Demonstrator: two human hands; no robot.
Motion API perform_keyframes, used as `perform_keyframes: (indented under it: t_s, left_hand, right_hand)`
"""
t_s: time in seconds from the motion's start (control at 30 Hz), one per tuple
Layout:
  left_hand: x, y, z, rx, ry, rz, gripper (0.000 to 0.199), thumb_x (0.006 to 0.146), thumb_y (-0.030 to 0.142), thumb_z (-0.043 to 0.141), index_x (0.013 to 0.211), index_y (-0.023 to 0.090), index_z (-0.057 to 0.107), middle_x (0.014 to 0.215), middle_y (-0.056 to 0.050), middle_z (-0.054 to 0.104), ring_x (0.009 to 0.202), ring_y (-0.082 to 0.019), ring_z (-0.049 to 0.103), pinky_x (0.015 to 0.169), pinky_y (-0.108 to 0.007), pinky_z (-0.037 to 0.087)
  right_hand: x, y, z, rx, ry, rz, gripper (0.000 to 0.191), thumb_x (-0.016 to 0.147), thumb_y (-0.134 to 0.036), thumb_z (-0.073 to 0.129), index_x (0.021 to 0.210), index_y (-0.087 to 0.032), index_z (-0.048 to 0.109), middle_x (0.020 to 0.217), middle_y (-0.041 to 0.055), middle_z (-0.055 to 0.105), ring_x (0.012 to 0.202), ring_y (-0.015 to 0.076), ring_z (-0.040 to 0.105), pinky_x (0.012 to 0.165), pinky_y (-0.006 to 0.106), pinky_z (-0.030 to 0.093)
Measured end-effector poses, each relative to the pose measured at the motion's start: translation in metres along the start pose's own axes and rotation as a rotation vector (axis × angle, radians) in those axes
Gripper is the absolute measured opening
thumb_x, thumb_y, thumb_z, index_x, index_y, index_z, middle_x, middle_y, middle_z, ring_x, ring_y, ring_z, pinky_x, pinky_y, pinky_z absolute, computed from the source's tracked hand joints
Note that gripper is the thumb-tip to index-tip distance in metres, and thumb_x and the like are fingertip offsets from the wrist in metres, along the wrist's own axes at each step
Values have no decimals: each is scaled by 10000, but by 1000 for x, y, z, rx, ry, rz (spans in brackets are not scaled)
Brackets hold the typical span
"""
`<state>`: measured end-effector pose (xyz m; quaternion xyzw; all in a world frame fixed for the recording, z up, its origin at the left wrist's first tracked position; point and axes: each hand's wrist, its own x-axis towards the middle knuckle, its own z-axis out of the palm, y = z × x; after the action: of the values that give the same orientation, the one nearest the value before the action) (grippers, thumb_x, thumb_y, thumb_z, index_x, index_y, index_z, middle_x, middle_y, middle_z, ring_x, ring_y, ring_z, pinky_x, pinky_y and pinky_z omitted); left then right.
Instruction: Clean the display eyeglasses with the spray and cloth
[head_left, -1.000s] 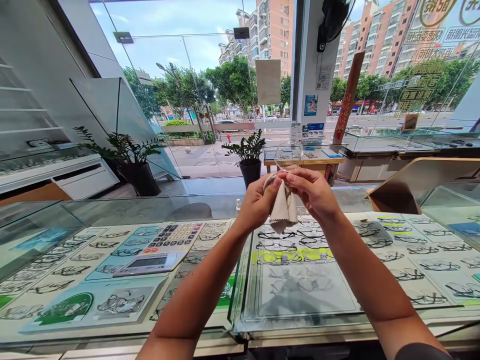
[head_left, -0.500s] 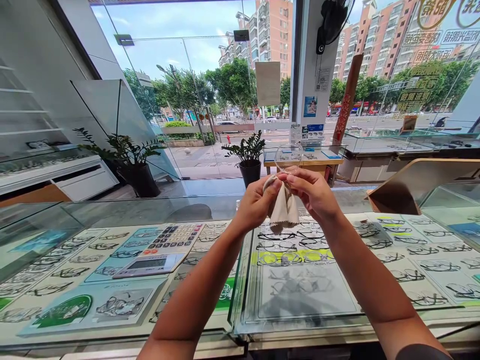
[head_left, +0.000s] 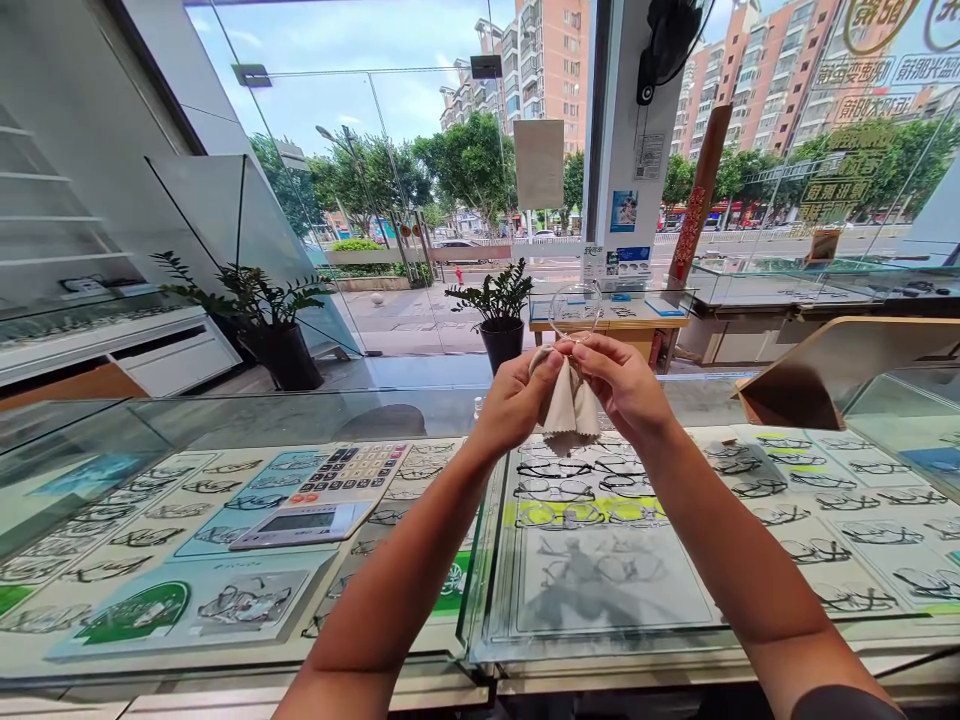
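Observation:
Both of my hands are raised over the glass counter, close together. My left hand [head_left: 516,402] pinches a beige cleaning cloth [head_left: 568,415] with a zigzag edge, thumb pressed on top. The cloth hangs down between the hands. My right hand [head_left: 626,382] has its fingertips closed on a pair of thin-rimmed eyeglasses [head_left: 553,322]. One round, clear lens rises above the fingers; the rest of the frame is hidden by the cloth and fingers.
Under the glass counter [head_left: 480,655] lie rows of eyeglasses. A calculator [head_left: 300,520] rests on the left side. A wooden-edged panel [head_left: 832,370] leans at the right. Beyond stand two potted plants [head_left: 501,345] and a small display table [head_left: 611,325].
The hands stay together with the cloth and eyeglasses. The cloth's lower edge has lifted slightly, and the round lens has shifted a little. The view has moved slightly.

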<state>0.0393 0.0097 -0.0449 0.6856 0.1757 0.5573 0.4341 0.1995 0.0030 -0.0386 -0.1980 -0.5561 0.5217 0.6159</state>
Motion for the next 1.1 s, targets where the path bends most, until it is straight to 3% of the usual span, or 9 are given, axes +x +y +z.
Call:
perform_keyframes:
  t_s: [0.07, 0.17, 0.27, 0.37, 0.6, 0.9, 1.1]
  left_hand:
    - [3, 2, -5, 2, -46, -33, 527, 919, 672, 737, 915, 146, 760, 725, -15, 666, 647, -116, 553, 636, -251, 465]
    - [6, 2, -14, 6, -22, -78, 580, 894, 714, 738, 898, 134, 742, 809, -49, 720, 671, -121, 584, 595, -235, 451]
    - [8, 2, -23, -10, 30, -146, 618, 876, 746, 734, 928, 131, 742, 765, -44, 725, 591, -113, 584, 524, -222, 439]
    - [10, 5, -29, -22, 41, -180, 648, 844, 768, 749, 955, 130, 746, 740, -44, 730, 596, -142, 640, 546, -248, 508]
    - [10, 11, -34, -20, 49, -182, 660, 842, 773, 748, 982, 128, 754, 742, -55, 743, 605, -167, 675, 570, -284, 562]
    - [8, 22, -39, 40, -19, -74, 446, 847, 605, 846, 964, 175, 821, 899, -72, 787, 756, -160, 684, 693, -277, 538]
    - [8, 25, -38, -41, 63, -66, 376, 801, 513, 911, 979, 190, 833, 928, -70, 801, 818, -184, 718, 741, -290, 561]
  right_hand:
    - [1, -3, -3, 10, 24, -2, 226, 762, -472, 925, 881, -298, 844, 1047, 21, 819, 982, 199, 718, 980, 388, 586]
    - [2, -12, -11, -43, 4, -34, 169, 795, -453, 898, 856, -300, 858, 1144, 34, 786, 1122, 220, 691, 1055, 399, 554]
    - [1, -20, -20, -175, -103, -44, 129, 853, -435, 846, 861, -308, 870, 1254, 46, 743, 1281, 260, 632, 1115, 436, 513]
    - [2, -22, -26, -296, -202, -55, 118, 887, -418, 817, 870, -316, 874, 1282, 48, 721, 1336, 274, 594, 1160, 468, 466]
    - [4, -11, -26, -412, -233, -42, 103, 840, -421, 867, 844, -318, 875, 1269, 58, 662, 1124, 230, 632, 991, 429, 519]
    - [5, -9, -20, -386, -236, -37, 137, 851, -411, 841, 810, -281, 850, 918, 20, 718, 900, 191, 618, 902, 395, 464]
    - [2, -9, -14, -347, -257, 15, 137, 877, -414, 812, 828, -291, 847, 879, 15, 724, 877, 192, 592, 884, 387, 457]
